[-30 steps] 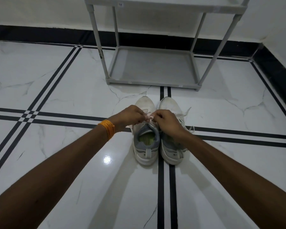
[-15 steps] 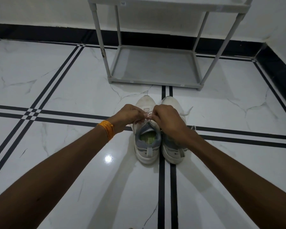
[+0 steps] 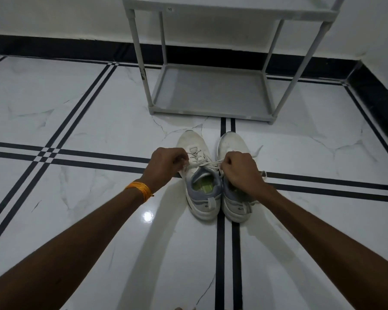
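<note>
Marble floor (image 3: 94, 121) holds 2 white-grey sneakers (image 3: 194, 144); hands, left (image 3: 166, 163) and right (image 3: 241, 172), pinch 1 sneaker's lace (image 3: 203, 164) taut.

The right grip (image 3: 240, 173) covers the tongue and lacing of the right shoe (image 3: 230, 142). Both ends of the lace (image 3: 207, 164) vanish inside the right grip and left grip (image 3: 167, 163); fingertips curl under, unseen. The rack (image 3: 211, 92) is cut off by the top edge; its label (image 3: 170, 9) is too small to read.

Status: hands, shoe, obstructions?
Left hand and right hand each pinch the white shoelace. Lace stretched across left-side white-and-grey sneaker. Second sneaker alongside; nothing blocking.
</note>
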`<state>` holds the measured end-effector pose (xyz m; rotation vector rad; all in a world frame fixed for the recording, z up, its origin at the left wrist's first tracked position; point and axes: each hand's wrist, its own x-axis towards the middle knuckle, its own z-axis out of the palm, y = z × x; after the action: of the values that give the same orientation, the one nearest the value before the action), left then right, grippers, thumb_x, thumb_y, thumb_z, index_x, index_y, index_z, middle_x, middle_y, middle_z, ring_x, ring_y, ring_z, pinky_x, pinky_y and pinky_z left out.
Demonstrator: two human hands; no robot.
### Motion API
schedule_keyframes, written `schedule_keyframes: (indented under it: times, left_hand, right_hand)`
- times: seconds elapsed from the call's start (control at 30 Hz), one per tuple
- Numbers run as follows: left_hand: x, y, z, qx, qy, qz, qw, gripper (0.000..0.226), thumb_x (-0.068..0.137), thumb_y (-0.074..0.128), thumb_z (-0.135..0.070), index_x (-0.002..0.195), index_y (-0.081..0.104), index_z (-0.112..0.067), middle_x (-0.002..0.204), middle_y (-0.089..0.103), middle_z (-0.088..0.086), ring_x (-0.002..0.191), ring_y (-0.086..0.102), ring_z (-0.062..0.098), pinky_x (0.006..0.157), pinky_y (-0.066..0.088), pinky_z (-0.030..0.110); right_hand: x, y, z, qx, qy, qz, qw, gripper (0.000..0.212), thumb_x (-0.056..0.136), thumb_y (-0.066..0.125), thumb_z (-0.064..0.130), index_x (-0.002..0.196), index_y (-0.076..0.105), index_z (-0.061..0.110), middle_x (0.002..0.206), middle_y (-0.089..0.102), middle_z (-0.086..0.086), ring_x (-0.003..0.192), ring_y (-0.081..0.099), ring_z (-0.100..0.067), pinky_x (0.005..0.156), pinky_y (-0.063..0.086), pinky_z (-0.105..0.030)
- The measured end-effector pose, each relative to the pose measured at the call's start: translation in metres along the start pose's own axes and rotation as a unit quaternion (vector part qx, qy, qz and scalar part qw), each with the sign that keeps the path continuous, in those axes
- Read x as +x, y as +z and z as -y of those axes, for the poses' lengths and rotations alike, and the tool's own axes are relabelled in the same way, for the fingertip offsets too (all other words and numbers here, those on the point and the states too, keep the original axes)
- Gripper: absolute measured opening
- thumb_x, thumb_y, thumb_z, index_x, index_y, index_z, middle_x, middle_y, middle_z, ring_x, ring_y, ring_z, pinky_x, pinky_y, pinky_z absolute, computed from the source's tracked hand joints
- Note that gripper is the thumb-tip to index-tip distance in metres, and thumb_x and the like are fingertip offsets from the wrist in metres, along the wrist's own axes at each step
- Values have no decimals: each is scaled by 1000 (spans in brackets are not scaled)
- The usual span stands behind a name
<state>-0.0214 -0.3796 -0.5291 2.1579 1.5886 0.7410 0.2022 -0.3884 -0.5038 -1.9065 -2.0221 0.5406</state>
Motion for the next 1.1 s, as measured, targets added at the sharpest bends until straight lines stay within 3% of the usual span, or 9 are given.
schedule_keyframes:
  times: [0.17, 0.3, 0.43, 0.57, 0.63, 0.8, 0.9, 1.0, 1.1]
  left_hand:
    - [1, 9, -5, 53, -55, -26, 997, 6, 93, 56, -13, 94, 61, -9, 82, 73, 11, 73, 66, 30, 69, 54, 37]
    - [3, 9, -6, 100, -134, -48, 985, 16, 89, 58, -19, 91, 57, -2, 83, 69, 17, 71, 60, 34, 61, 45, 36]
    - [8, 9, -9, 207, -86, 6, 974, 18, 92, 54, -21, 95, 53, -2, 86, 68, 20, 65, 51, 31, 58, 33, 32]
    - [9, 12, -5, 264, -30, 41, 963, 29, 93, 58, -22, 114, 48, -4, 94, 70, 17, 74, 65, 33, 63, 47, 35]
    - [9, 11, -6, 267, -4, 47, 963, 39, 92, 62, -21, 123, 46, -3, 95, 70, 18, 73, 64, 31, 65, 47, 32]
    - [13, 5, -11, 336, 42, 60, 939, 22, 93, 59, -24, 106, 57, -5, 92, 70, 18, 73, 61, 33, 65, 42, 34]
    - [19, 8, -12, 325, -29, 25, 945, 23, 94, 55, -27, 98, 60, -6, 85, 69, 16, 64, 51, 29, 62, 41, 31]
    - [21, 13, -5, 250, -103, -8, 963, 24, 94, 52, -29, 95, 62, -7, 82, 69, 14, 66, 57, 29, 63, 47, 32]
    - [21, 14, 5, 167, -167, -41, 971, 26, 92, 51, -25, 80, 61, -5, 75, 68, 16, 61, 52, 26, 58, 39, 30]
  right_hand:
    - [-2, 4, 1, -34, 0, -1, 999, 33, 90, 49, 27, 61, 50, 10, 63, 54, -8, 63, 55, -28, 51, 26, -28]
    - [-5, 9, 5, -119, -11, -5, 993, 29, 91, 49, 32, 80, 62, 8, 87, 67, -15, 83, 65, -34, 64, 35, -29]
    - [-7, 12, 5, -182, -34, 0, 983, 28, 92, 51, 29, 93, 68, 7, 98, 70, -14, 89, 66, -31, 68, 40, -30]
    - [-4, 11, 0, -167, -37, 0, 985, 28, 90, 51, 31, 92, 67, 8, 97, 70, -14, 89, 66, -32, 67, 36, -30]
    - [-3, 10, -1, -158, -38, -1, 987, 29, 90, 51, 33, 92, 66, 9, 97, 70, -14, 88, 65, -33, 66, 36, -31]
    - [-4, 10, 0, -170, -48, 0, 984, 27, 92, 49, 31, 95, 64, 8, 100, 69, -14, 91, 65, -33, 68, 36, -32]
    - [-5, 10, 1, -194, -56, -9, 979, 28, 94, 47, 31, 99, 64, 8, 103, 69, -14, 93, 65, -33, 68, 36, -33]
    - [-8, 12, -1, -191, -64, -14, 979, 28, 95, 46, 30, 100, 63, 9, 103, 69, -13, 92, 66, -32, 67, 37, -32]
    - [-11, 15, -3, -182, -72, -15, 980, 28, 96, 45, 31, 108, 60, 10, 105, 67, -13, 93, 65, -33, 66, 36, -32]
